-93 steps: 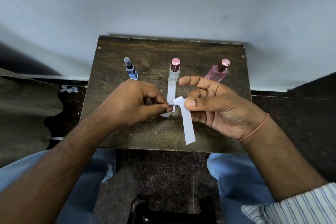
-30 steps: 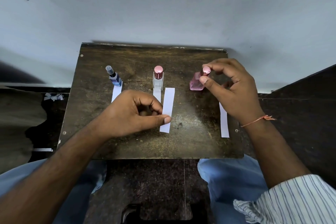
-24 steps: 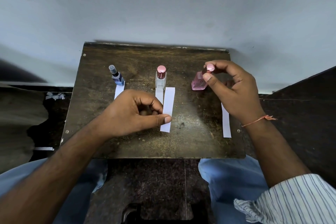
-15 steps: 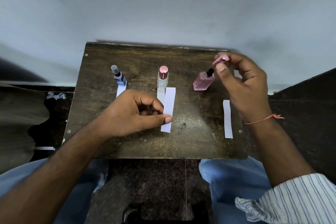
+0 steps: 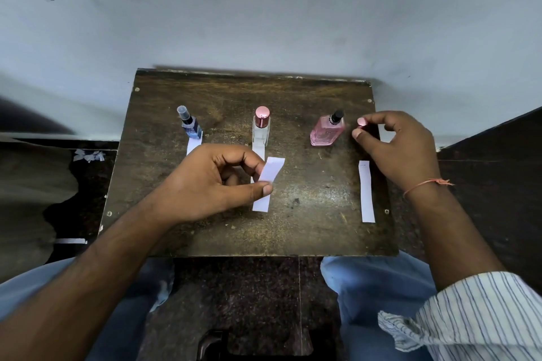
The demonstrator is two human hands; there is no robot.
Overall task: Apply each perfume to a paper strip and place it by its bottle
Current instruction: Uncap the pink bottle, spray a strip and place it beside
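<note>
While my left hand [image 5: 211, 182] pinched a paper strip [image 5: 268, 183] above the counter [image 5: 308, 231] middle, my right hand [image 5: 396, 146] pinched the pink cap [image 5: 360, 121] beside the uncapped pink bottle [image 5: 327, 132] near the far right corner; another strip [image 5: 366, 191] lay along the right edge.

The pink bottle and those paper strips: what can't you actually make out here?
Head view only:
- Pink bottle: label print too small to read.
- Strip by the blue bottle: lower part hidden behind the left hand.
- Strip by the clear bottle: mostly hidden by that hand and the strip it pinches.
- Any strip: wet or dry cannot be told.
- Pink cap: mostly hidden by the right hand's fingers.
</note>
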